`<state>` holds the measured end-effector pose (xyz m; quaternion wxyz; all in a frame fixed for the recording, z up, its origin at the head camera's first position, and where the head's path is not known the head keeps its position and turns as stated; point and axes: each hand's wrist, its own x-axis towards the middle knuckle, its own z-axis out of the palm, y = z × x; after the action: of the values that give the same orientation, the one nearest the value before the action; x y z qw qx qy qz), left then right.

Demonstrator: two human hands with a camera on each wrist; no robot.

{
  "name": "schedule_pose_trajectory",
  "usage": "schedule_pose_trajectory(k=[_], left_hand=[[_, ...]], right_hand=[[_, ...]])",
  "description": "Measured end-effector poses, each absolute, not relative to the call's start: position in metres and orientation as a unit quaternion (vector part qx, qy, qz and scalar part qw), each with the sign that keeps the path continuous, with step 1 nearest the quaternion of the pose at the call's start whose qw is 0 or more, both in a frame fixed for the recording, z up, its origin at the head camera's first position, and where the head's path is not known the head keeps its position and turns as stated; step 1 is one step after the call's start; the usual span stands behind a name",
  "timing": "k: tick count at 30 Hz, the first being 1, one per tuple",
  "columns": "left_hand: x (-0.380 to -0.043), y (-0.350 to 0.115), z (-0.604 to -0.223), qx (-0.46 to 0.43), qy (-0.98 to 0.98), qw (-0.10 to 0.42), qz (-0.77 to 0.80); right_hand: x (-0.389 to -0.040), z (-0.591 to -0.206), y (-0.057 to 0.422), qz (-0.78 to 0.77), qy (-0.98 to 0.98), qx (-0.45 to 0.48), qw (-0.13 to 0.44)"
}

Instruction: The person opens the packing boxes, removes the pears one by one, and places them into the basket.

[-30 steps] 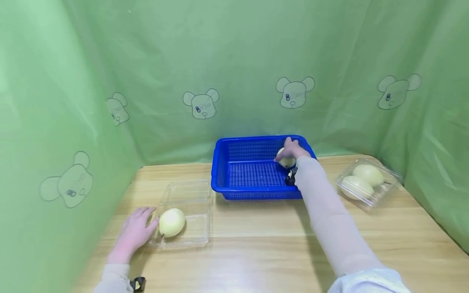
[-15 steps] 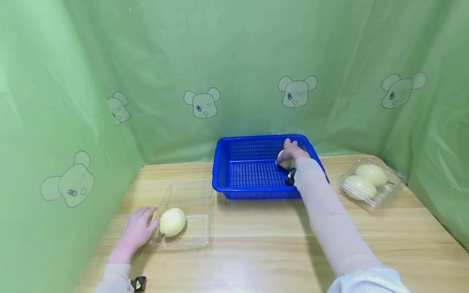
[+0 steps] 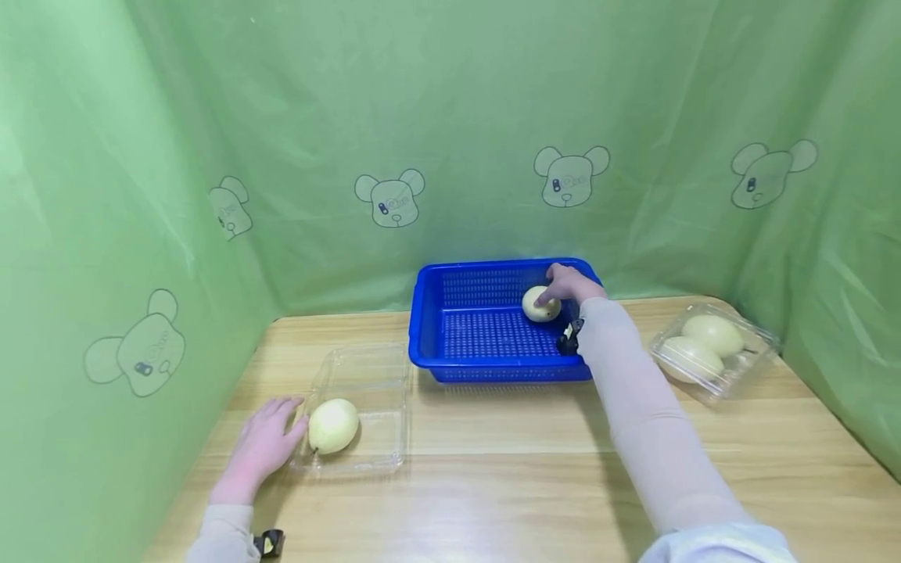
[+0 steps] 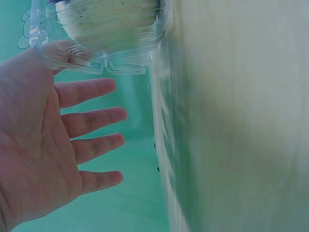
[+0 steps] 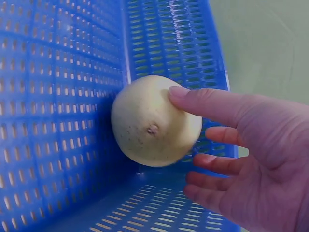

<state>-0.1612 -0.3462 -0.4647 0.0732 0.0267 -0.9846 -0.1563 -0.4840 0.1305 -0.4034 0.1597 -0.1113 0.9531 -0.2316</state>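
A pale yellow pear sits in the right part of the blue basket. My right hand is just right of that pear. In the right wrist view the thumb overlaps the pear's side, while the loosely bent fingers end short of it. My left hand lies at the left edge of a clear plastic clamshell box, which stands with its lid laid back. One pear lies in the box. Spread fingers show in the left wrist view, with the thumb at the box.
A closed clear clamshell box holding two pears stands at the right of the wooden table. Green curtains with bear-head prints hang behind and along both sides.
My right hand has shifted slightly right and its grip on the pear in the basket has loosened, so more of the pear shows. The left hand stays at the open box.
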Motion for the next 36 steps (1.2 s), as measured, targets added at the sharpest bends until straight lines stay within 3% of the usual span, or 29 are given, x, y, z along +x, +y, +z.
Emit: schedule_pose_trajectory(k=[11,25,36], left_hand=[[-0.161,-0.345,-0.465,0.026,-0.985,0.071,-0.158],[-0.159,-0.344,-0.461,0.027,-0.984,0.067,-0.161],[-0.159,-0.344,-0.461,0.026,-0.985,0.065,-0.16]], right_hand=[[-0.483,-0.396,0.134,-0.234,0.95,-0.129,0.16],[-0.487,-0.374,0.132,-0.272,0.94,-0.181,0.096],[-0.469,-0.341,0.119,-0.309,0.927,-0.205,0.056]])
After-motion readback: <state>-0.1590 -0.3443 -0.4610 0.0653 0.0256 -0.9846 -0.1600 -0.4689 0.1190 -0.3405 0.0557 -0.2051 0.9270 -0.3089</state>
